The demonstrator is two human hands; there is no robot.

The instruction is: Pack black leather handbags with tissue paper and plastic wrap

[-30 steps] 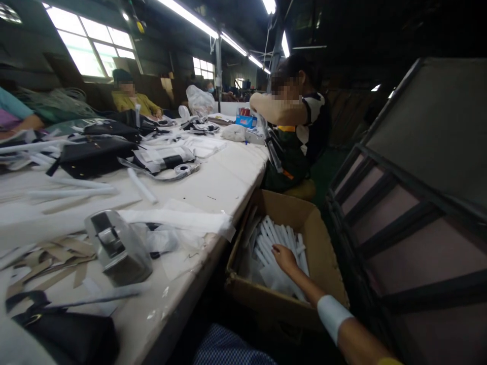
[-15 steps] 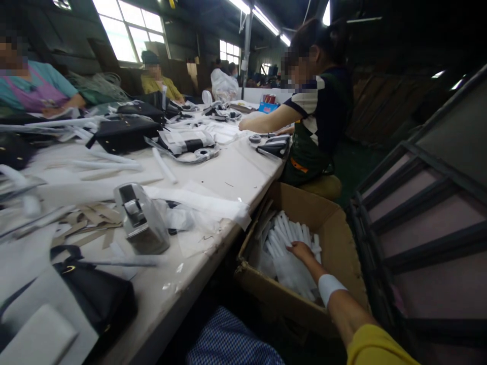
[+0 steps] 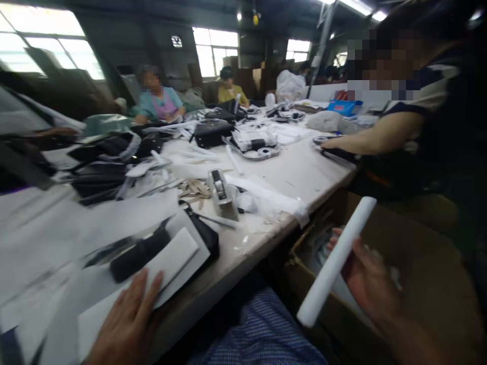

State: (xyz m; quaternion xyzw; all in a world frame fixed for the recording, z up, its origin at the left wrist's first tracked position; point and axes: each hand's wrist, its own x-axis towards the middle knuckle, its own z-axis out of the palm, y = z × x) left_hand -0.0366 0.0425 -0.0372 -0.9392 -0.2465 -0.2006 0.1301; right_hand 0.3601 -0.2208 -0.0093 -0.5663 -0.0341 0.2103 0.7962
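Raised since the earlier frame, my right hand [image 3: 368, 285] clamps its fingers around a white tube [image 3: 335, 266] above the carton [image 3: 429, 268], while my left hand [image 3: 124, 317], fingers slightly apart, rests on a white pad [image 3: 175, 257].

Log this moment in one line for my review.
left hand: on white pad | right hand: holding white tube | nearby: cardboard box beside table

Windows [image 3: 224, 38] and ceiling tubes [image 3: 355, 6] glare amid dimness, while blur softens much of the view.
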